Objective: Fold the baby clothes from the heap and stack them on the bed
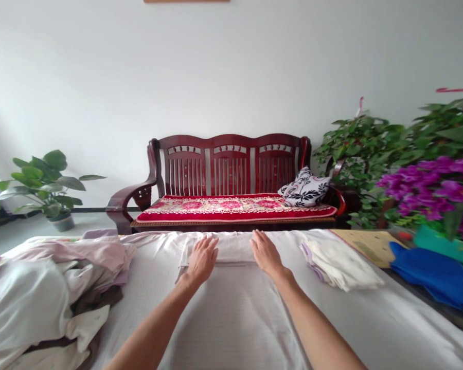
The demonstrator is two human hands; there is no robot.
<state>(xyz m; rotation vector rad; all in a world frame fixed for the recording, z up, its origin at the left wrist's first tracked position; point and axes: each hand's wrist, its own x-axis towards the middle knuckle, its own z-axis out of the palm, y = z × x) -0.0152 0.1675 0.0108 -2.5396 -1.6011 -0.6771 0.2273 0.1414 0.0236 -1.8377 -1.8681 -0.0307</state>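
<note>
Pale wall [231, 67] across the head view's top, one red sofa [231, 154] mid-frame. Left hand [201, 259] slightly spread, right hand [267, 253] with fingers nearly together, both palm-down at the folded end of one grey cloth [231, 308], lower centre: likely smoothing, next needs an even edge grip. One clothes heap [31, 303] lower left, one folded pile [339, 264] right

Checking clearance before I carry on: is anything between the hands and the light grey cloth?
Nothing visible: the left hand and right hand appear to rest at the folded far end of the light grey cloth. The heap of clothes lies to the left and the folded white cloth to the right, both apart from it.
</note>
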